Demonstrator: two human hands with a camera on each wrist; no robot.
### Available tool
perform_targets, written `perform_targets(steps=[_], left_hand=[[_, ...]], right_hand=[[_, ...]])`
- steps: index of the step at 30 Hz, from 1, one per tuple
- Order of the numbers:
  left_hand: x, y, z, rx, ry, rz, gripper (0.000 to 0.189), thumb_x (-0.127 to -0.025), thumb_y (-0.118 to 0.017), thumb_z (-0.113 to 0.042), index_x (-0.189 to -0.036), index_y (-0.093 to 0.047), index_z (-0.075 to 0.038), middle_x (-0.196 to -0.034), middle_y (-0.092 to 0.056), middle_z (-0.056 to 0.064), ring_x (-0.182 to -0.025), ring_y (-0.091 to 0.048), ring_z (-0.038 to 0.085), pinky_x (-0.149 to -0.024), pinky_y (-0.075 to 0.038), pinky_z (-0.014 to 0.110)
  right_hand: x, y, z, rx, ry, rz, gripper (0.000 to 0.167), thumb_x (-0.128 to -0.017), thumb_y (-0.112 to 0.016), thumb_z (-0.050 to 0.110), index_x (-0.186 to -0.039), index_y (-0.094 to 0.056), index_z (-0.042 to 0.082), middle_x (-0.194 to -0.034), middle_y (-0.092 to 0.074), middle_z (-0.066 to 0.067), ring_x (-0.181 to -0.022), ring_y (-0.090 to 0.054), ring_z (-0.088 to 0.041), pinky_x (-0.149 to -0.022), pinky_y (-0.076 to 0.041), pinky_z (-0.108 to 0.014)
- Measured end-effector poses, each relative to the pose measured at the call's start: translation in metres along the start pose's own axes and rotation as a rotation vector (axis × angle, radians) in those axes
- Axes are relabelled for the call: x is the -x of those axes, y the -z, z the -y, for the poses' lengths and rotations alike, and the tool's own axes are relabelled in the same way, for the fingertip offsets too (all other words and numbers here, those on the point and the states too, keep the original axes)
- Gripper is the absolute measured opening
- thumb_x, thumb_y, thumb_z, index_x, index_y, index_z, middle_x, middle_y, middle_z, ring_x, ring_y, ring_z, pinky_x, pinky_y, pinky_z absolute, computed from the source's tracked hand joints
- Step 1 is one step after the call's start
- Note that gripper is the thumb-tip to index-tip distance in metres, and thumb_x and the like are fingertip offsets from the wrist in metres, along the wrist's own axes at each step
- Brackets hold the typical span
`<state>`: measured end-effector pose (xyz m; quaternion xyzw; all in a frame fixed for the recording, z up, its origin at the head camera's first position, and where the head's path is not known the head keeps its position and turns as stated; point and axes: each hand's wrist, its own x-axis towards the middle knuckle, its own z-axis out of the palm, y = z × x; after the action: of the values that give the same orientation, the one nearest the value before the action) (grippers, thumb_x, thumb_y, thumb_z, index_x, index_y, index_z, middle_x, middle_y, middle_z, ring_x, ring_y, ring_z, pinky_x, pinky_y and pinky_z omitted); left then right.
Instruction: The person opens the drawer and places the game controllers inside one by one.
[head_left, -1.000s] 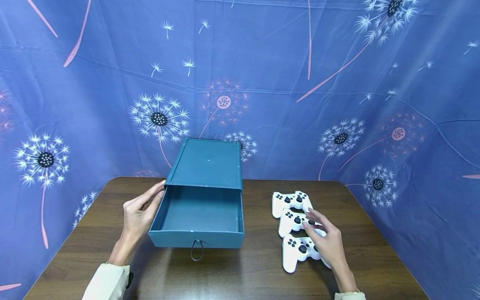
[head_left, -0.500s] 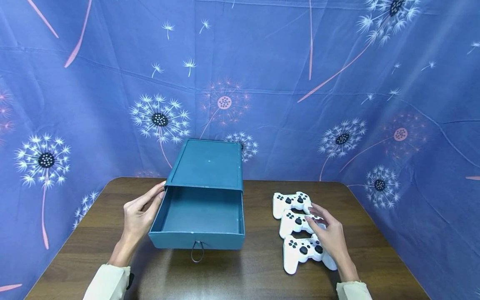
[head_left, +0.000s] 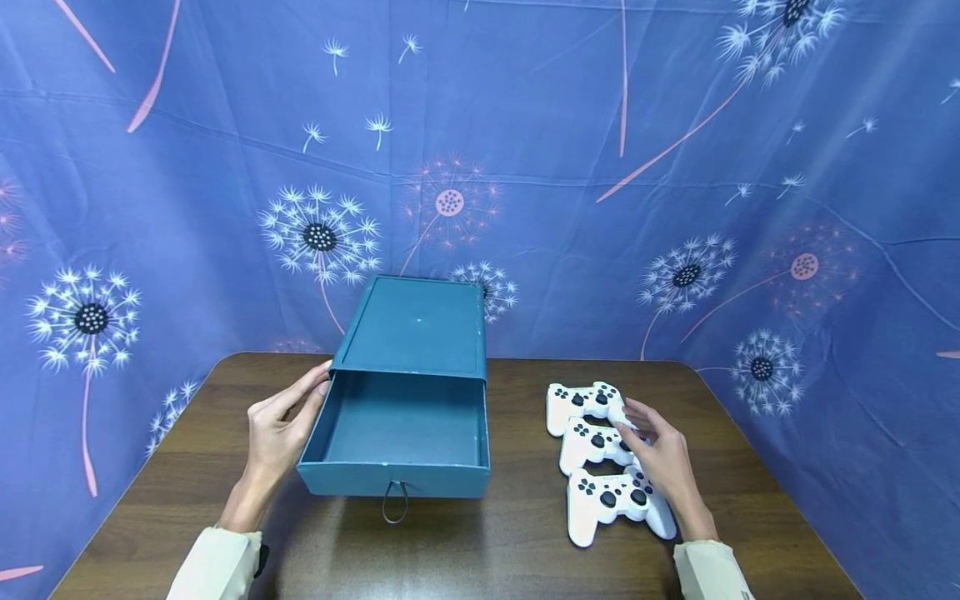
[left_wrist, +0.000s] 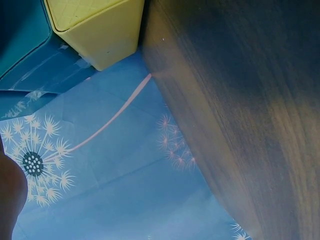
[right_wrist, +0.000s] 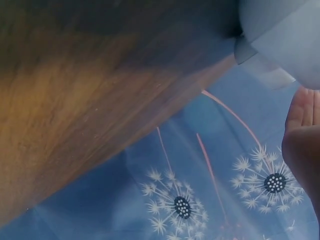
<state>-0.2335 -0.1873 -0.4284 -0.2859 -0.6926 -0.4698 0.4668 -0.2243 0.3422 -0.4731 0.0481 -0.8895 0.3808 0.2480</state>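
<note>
A teal drawer box stands left of centre in the head view, its drawer pulled out towards me with a small loop pull at the front. My left hand rests against the left side of the box, fingers fairly straight. Three white game controllers lie in a column on the right: a far one, a middle one and a near one. Over the right ends of the far and middle ones is my right hand, thumb and fingers apart; contact is hard to tell.
The wooden table backs onto a blue dandelion-print cloth. A yellow box-like part shows beside the teal surface in the left wrist view.
My right hand has shifted slightly away and to the right, from above the middle controller towards the far one's right end. The left hand and drawer box stay put.
</note>
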Motion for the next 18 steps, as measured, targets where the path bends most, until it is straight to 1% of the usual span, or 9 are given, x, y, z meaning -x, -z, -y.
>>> perform_targets(steps=[3, 8, 11, 15, 18], left_hand=[[0.0, -0.001, 0.0, 0.013, -0.002, -0.005, 0.052, -0.071, -0.066, 0.036, -0.118, -0.071, 0.014, -0.111, -0.071, 0.031, -0.11, -0.069, 0.003, -0.09, -0.055, 0.016], [0.0, -0.002, 0.001, 0.029, -0.004, -0.011, 0.051, -0.071, -0.066, 0.037, -0.117, -0.071, 0.016, -0.11, -0.071, 0.032, -0.109, -0.069, 0.004, -0.089, -0.056, 0.016], [0.0, -0.002, 0.001, 0.027, -0.002, -0.009, 0.051, -0.071, -0.066, 0.037, -0.117, -0.071, 0.015, -0.11, -0.071, 0.032, -0.109, -0.069, 0.005, -0.089, -0.056, 0.017], [-0.001, -0.002, 0.0, 0.037, -0.007, -0.012, 0.05, -0.072, -0.066, 0.036, -0.117, -0.07, 0.016, -0.11, -0.07, 0.033, -0.109, -0.07, 0.005, -0.09, -0.056, 0.017], [-0.002, -0.002, -0.002, 0.042, -0.011, -0.014, 0.048, -0.073, -0.065, 0.036, -0.116, -0.07, 0.016, -0.11, -0.07, 0.034, -0.109, -0.07, 0.005, -0.089, -0.056, 0.017]], right_hand=[[-0.002, 0.0, -0.003, 0.003, -0.004, 0.002, 0.044, -0.096, -0.074, 0.003, -0.137, -0.061, -0.003, -0.122, -0.07, -0.023, -0.11, -0.068, -0.04, -0.088, -0.056, -0.053], [-0.003, -0.001, -0.008, 0.017, -0.041, 0.017, 0.045, -0.097, -0.073, 0.006, -0.139, -0.06, -0.003, -0.125, -0.069, -0.024, -0.112, -0.067, -0.04, -0.091, -0.055, -0.055], [-0.005, -0.001, -0.011, 0.023, -0.049, 0.023, 0.045, -0.097, -0.073, 0.006, -0.139, -0.06, -0.003, -0.125, -0.069, -0.023, -0.112, -0.067, -0.04, -0.092, -0.056, -0.05], [-0.008, -0.001, -0.013, 0.026, -0.051, 0.035, 0.046, -0.098, -0.073, 0.008, -0.14, -0.059, -0.003, -0.126, -0.068, -0.024, -0.113, -0.066, -0.04, -0.091, -0.056, -0.033], [-0.012, -0.001, -0.015, 0.022, -0.066, 0.052, 0.047, -0.098, -0.072, 0.007, -0.141, -0.057, -0.004, -0.128, -0.067, -0.026, -0.115, -0.065, -0.042, -0.095, -0.055, -0.039]])
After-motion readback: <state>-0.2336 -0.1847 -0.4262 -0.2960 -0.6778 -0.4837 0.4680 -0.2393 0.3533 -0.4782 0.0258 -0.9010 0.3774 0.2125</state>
